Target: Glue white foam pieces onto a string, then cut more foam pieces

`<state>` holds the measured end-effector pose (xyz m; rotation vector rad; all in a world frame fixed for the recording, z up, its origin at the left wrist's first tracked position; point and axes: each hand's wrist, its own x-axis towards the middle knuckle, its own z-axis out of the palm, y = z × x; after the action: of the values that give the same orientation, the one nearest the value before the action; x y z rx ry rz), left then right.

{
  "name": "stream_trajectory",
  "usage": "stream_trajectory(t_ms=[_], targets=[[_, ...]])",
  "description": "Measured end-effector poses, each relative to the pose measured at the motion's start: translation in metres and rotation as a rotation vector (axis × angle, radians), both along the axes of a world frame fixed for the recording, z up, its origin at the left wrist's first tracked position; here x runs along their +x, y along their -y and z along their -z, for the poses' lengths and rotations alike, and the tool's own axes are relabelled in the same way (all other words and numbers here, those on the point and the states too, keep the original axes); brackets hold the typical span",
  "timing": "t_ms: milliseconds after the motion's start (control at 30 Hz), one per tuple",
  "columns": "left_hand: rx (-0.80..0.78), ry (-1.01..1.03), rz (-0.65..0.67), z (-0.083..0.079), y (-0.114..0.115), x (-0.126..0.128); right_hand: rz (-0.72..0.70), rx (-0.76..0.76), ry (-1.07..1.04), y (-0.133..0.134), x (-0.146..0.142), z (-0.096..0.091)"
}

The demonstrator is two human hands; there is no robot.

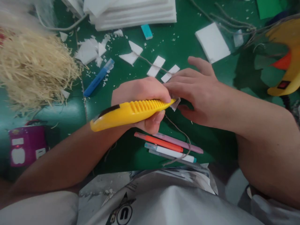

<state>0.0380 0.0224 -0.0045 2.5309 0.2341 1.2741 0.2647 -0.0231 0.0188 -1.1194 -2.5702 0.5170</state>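
My left hand is closed round a yellow utility knife, its tip pointing right toward a small white foam piece. My right hand lies over that piece, fingers bent and pinching it against the knife tip. A thin grey string trails from under the hands toward my body. Both hands hover over a green mat.
Several pens lie just below the hands. A blue marker, white foam scraps, a white foam block, stacked foam sheets, a straw pile, a purple box and a yellow glue gun surround them.
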Motion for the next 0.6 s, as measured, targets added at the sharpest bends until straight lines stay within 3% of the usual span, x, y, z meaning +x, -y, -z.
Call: stream_trajectory(t_ms=[233,600], targets=[[-0.093,0.007,0.035,0.000,0.004,0.000,0.010,-0.027,0.019,0.001,-0.001,-0.001],[-0.058,-0.097,0.103,-0.006,-0.008,0.001,0.008,-0.006,0.008,0.001,-0.002,0.000]])
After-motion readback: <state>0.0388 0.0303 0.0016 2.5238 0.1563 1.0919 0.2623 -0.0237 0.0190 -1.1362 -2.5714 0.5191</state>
